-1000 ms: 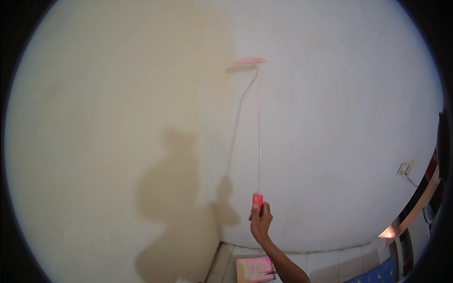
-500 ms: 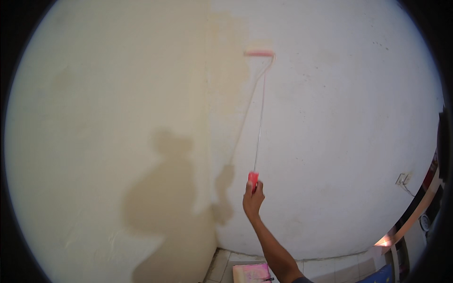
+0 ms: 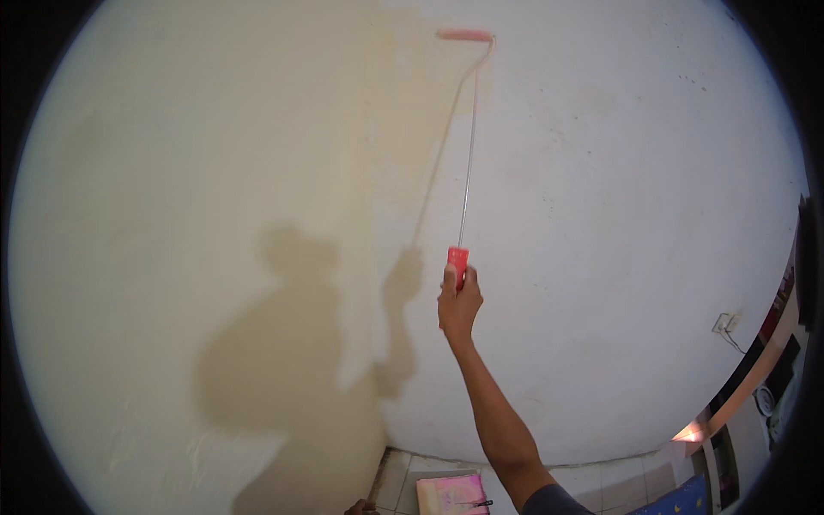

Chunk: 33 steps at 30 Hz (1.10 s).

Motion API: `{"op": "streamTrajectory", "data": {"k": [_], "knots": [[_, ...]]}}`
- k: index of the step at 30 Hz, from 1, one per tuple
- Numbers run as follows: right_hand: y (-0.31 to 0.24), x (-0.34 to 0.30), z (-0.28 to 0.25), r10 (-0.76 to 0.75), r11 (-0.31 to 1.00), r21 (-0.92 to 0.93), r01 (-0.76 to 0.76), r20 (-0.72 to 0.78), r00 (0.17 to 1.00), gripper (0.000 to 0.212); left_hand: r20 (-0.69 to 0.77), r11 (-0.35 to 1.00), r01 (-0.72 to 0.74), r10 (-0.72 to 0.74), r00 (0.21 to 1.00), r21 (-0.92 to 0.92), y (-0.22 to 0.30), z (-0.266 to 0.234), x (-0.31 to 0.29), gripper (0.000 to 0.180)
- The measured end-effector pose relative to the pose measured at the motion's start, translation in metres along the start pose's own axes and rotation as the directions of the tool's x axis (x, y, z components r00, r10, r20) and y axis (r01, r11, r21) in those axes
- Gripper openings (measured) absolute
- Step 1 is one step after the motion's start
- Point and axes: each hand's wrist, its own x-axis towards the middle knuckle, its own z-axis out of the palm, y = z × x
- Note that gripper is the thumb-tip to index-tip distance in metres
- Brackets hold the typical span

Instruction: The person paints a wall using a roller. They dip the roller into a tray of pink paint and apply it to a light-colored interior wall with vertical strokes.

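Note:
My right hand (image 3: 460, 311) is closed around the red handle of a paint roller (image 3: 457, 262), arm stretched upward. A long thin metal rod runs up from the handle to a pinkish roller sleeve (image 3: 465, 35), which lies level against the white wall (image 3: 601, 215) near the top of the view. Around and below the sleeve, a cream-coloured painted patch (image 3: 412, 112) spreads from the corner. Only a small bit of my left hand (image 3: 362, 508) shows at the lower edge; its fingers are too cut off to read.
A cream wall (image 3: 172, 172) meets the white one at a corner on the left, with my shadow across it. On the tiled floor sits a pink-and-cream stained paint tray (image 3: 451, 496). A wall socket (image 3: 725, 323) with a cord, a blue patterned item (image 3: 678, 499) and furniture stand right.
My right hand has risen, pushing the roller higher up the wall. More cream paint shows below the sleeve. A bit of my left hand has come in at the lower edge.

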Motion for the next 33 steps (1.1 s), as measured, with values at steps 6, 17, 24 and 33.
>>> {"op": "streamTrajectory", "data": {"k": [6, 17, 24, 33], "knots": [[0.073, -0.14, -0.015, -0.023, 0.991, -0.131, 0.019, -0.03, 0.999, 0.034, 0.015, 0.999, -0.039, 0.039, 0.999, 0.005, -0.009, -0.002, 0.003, 0.022], [-0.027, 0.015, 0.044, -0.017, 1.0, 0.001, 0.017, 0.048, 0.999, 0.033, 0.046, 0.998, -0.01, 0.013, 0.999, -0.067, 0.004, -0.026, -0.002, 0.028], [0.052, -0.091, 0.055, -0.095, 0.995, -0.038, 0.096, 0.028, 0.995, 0.04, 0.006, 0.998, 0.012, -0.011, 1.0, -0.063, -0.007, -0.022, -0.005, 0.027], [-0.007, -0.025, 0.064, -0.101, 0.995, 0.01, 0.101, 0.068, 0.993, 0.033, 0.034, 0.993, 0.084, -0.081, 0.996, -0.085, -0.01, -0.018, -0.017, 0.026]]}}
